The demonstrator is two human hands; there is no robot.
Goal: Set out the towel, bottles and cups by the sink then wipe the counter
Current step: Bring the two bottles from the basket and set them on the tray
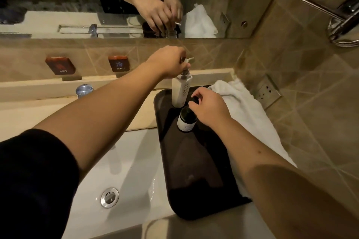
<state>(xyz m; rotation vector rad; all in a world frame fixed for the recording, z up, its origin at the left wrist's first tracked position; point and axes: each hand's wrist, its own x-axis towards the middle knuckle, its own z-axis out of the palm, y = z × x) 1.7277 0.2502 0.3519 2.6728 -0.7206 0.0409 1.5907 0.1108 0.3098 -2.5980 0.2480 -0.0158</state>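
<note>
- My left hand (171, 62) is reaching over the far end of the dark tray (198, 170); its fingers (183, 64) are clenched around the pump head of the white bottle (181, 91).
- The white bottle is standing upright at the far end of the tray, near the back ledge.
- My right hand (210, 108) is hovering over the dark bottle (186, 119); its fingers (194, 101) are pinching the cap at the top.
- The dark bottle, with a pale label, is standing on the tray just beside the white bottle, on my side of it.
- The tray is lying on the worktop (19, 114) to the right of the white sink (124, 170), its left edge overhanging the basin.
- The white towel (242, 106) is lying folded along the tray's right side, against the tiled wall.
- The HOT tag (60, 65) and COLD tag (118, 63) are sitting on the wall behind the sink.
- The mirror (116, 6) above is reflecting both hands and the towel.
</note>
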